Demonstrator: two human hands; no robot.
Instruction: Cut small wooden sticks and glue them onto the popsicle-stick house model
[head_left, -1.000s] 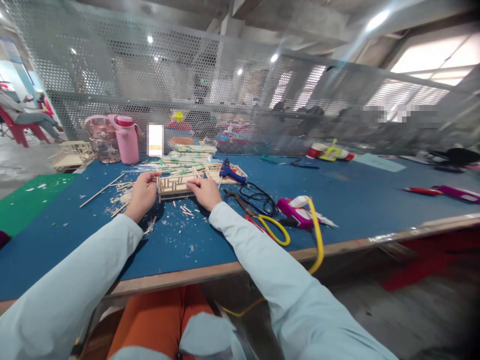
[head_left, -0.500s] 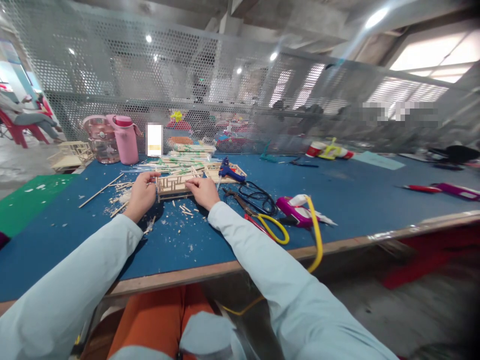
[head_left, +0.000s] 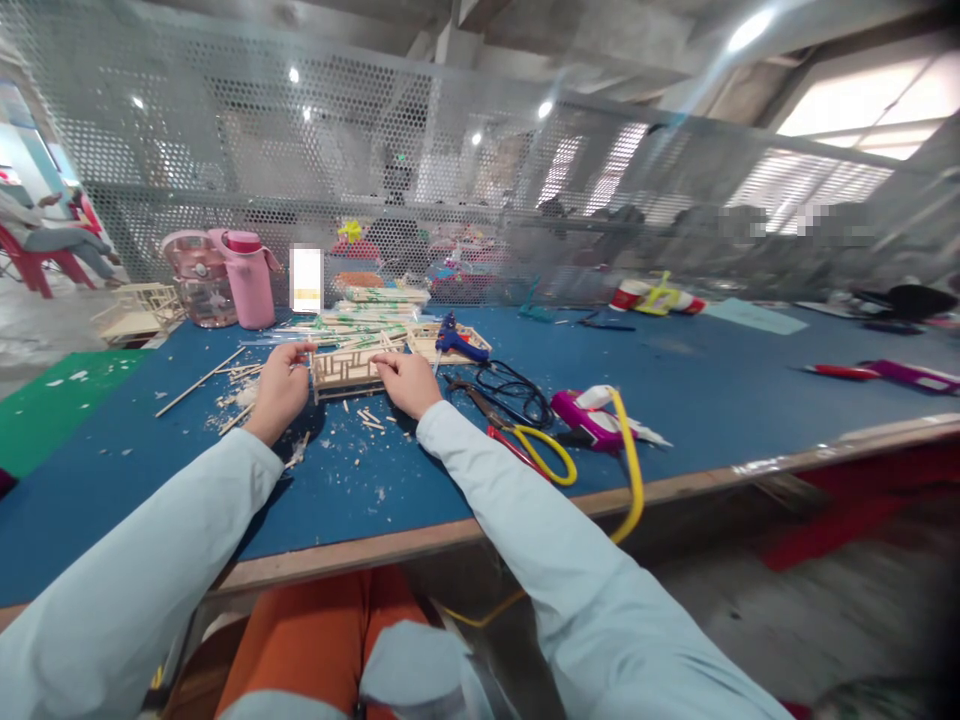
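A small frame built of thin wooden sticks (head_left: 346,372) stands on the blue table between my two hands. My left hand (head_left: 281,390) has its fingers closed on the frame's left end. At the right end, my right hand (head_left: 409,382) pinches the frame, or a stick on it, between thumb and fingertips; which one is too small to tell. Short cut stick pieces (head_left: 369,418) lie in front of the frame. A blue glue gun (head_left: 459,342) rests just beyond my right hand, on a second stick structure (head_left: 424,340).
Pliers (head_left: 484,405), yellow-handled scissors (head_left: 551,455) and a purple tool (head_left: 589,415) with a yellow strap lie right of my hands. Bundled sticks (head_left: 375,312), a pink bottle (head_left: 253,285) and a clear jug (head_left: 204,285) stand behind. A perforated metal screen (head_left: 247,150) borders the table's back.
The camera view shifts very slightly. Both hands stay at the stick frame, with almost no visible movement.
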